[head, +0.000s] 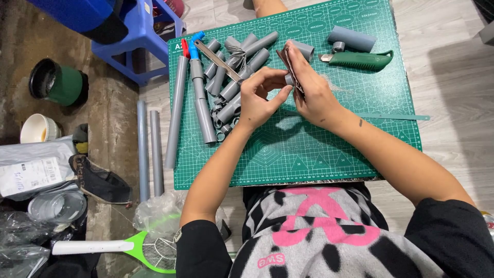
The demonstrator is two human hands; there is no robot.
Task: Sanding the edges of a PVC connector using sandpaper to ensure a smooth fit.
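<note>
The person is sitting at a low desk covered by a green cutting mat point(309, 149), with both hands meeting above the middle of the mat. The left hand point(257, 98) is pinching a short grey pipe piece point(289, 79) between thumb and fingertips, fingers curled closed around it. The right hand point(311, 92) is gripping a folded brown sheet of sandpaper point(286, 61), pressing it against the pipe piece, so the two hands are touching at that spot.

On the far left part of the mat, a heap of grey pipe sections and fittings point(231, 77) is lying just beside the left hand, with a long metal strip point(218, 61) resting across it. A pipe cutter with red and blue handles point(189, 47) is sitting at the far left corner. On the far right, a green utility knife point(360, 60) is lying near a larger grey tube point(352, 38). Two long grey pipes point(149, 149) are lying on the floor left of the desk, beyond them a green bucket point(59, 81) and a blue stool point(139, 36).
</note>
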